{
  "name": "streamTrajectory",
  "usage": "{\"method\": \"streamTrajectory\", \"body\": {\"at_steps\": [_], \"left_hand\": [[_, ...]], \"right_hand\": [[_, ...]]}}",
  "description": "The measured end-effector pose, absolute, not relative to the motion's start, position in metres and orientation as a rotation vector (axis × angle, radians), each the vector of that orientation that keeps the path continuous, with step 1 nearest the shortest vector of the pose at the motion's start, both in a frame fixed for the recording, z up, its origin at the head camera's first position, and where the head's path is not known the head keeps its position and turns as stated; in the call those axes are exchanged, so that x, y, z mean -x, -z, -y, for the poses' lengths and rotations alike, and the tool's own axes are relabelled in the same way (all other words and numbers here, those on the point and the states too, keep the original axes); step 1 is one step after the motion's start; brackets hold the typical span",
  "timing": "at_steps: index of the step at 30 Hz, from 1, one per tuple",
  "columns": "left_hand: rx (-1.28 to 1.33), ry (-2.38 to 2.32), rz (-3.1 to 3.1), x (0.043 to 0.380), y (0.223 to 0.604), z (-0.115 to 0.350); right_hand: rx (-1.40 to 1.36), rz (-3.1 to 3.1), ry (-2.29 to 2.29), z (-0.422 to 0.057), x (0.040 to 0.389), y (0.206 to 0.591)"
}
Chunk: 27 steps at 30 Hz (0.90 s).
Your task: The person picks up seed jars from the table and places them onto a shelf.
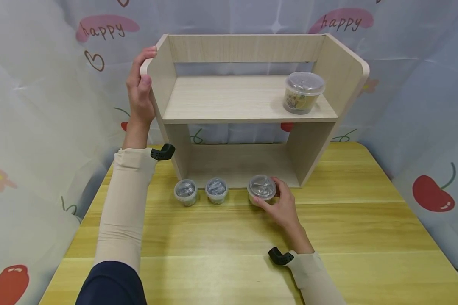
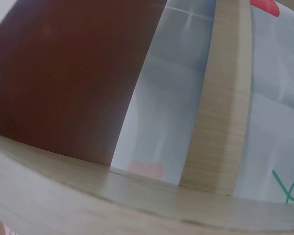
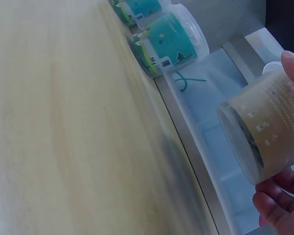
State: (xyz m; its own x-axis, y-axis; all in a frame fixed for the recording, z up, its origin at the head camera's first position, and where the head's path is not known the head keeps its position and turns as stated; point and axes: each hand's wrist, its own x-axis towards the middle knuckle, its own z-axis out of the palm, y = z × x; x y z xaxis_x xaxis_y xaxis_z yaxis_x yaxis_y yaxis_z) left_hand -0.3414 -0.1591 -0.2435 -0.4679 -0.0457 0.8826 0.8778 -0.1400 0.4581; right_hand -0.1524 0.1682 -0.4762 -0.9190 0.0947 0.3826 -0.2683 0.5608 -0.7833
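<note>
In the head view, the left hand (image 1: 141, 93) grips the upper left corner of the shelf (image 1: 248, 48), while the right hand (image 1: 284, 206) pinches a small lidded cup (image 1: 261, 187) near its lower right front corner. The left wrist view shows mainly boards (image 2: 223, 107), too little hand to tell its grip. In the right wrist view, the cup sits clear of the table (image 3: 73, 122) between thumb and fingers; it looks light, smooth and easily squeezed, best held round its wall.
</note>
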Motion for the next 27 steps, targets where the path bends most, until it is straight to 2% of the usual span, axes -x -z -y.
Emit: {"method": "streamTrajectory", "body": {"at_steps": [27], "left_hand": [[0.981,1.706,1.427,0.339,0.243,0.159]], "right_hand": [[-0.192,2.329,-1.257,-0.168,0.148,0.460]]}}
